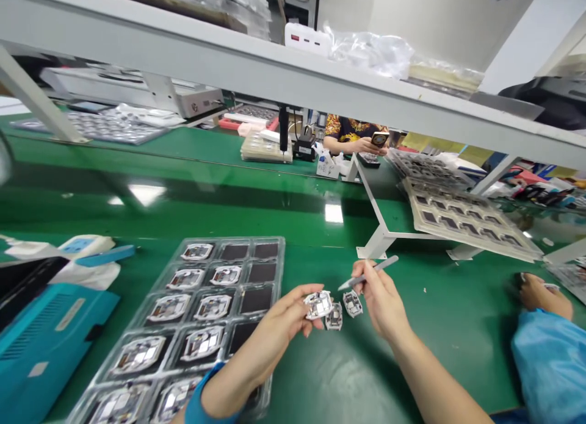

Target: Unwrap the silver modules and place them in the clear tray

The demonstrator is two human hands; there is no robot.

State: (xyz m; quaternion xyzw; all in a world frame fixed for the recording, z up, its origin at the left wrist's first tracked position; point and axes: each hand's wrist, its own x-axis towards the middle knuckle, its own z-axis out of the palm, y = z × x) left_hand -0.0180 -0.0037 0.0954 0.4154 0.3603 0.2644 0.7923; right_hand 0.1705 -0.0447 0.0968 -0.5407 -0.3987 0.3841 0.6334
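My left hand (pixel 284 317) is closed on a silver watch housing (pixel 318 305) with its inner electronics facing up, held by the edge between thumb and fingers. My right hand (pixel 379 297) grips slim grey tweezers (pixel 387 263) like a pen. Their pointed tip is just right of the held housing, with no clear contact. Two more watch housings lie on the green mat near my hands: one (pixel 334 317) partly behind the held piece, another (pixel 353 304) below the tweezers. Left of my hands, a clear compartment tray (pixel 280 253) holds several similar housings in its left and middle columns.
A teal machine (pixel 55 344) stands at the left edge. At right is a co-worker's blue sleeve (pixel 549 363) and hand. A white shelf (pixel 274 73) crosses above the bench (pixel 311 381). A low stand (pixel 378 219) carries stacked trays (pixel 476 219). Opposite, a person holds a phone (pixel 379 138).
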